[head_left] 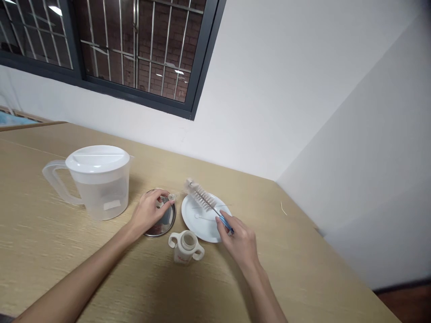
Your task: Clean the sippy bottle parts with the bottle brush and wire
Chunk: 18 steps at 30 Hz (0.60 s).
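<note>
My right hand (238,237) grips the blue handle of a bottle brush (204,197), its white bristles slanting up and left above a white plate (193,224). On that plate lie a thin rod with a small round end and another thin stick. My left hand (151,208) is over a round shiny metal tray (161,228), thumb and fingers closed around a small translucent piece (172,197) whose kind I cannot make out. Other small pieces on the tray are partly covered by the fingers. Between my arms a two-handled baby bottle (187,246) stands upright, its mouth uncovered.
A clear plastic pitcher (101,188) with a white lid stands at the left, its handle pointing left. A thin yellowish strip (283,208) lies on the wooden table (269,269) at the right. Behind are a white wall and a barred window (134,49).
</note>
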Tool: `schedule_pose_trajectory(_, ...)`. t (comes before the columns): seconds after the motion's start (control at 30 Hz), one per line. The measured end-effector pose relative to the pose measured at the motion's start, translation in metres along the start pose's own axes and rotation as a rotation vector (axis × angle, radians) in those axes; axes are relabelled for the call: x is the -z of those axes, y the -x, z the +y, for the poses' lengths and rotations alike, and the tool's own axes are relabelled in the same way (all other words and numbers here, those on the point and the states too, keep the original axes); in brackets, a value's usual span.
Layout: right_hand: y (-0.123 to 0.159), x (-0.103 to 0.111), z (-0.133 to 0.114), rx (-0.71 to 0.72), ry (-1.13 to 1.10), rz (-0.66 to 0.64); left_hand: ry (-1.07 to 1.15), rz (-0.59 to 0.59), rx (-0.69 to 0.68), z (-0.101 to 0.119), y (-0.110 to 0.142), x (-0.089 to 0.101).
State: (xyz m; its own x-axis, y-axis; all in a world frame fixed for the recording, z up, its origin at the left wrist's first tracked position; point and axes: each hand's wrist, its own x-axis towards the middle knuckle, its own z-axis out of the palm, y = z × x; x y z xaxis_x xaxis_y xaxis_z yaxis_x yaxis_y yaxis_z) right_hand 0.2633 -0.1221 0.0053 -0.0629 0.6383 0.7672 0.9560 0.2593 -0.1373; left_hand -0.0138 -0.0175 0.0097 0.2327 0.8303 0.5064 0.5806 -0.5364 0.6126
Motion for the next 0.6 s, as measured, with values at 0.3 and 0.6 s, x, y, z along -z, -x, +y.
schedule_pose_trajectory(0.3, 0.0005, -0.0005, 0.0005, -0.011, 0.044, -0.047, -0.036, 0.017, -0.001, 0.0013, 0.0003, -0.0008)
schedule_pose_trajectory(0.6, 0.0015, 0.0001, -0.0041, 0.057, -0.038, -0.071, -0.011, 0.004, -0.009, 0.0015, 0.0004, 0.0001)
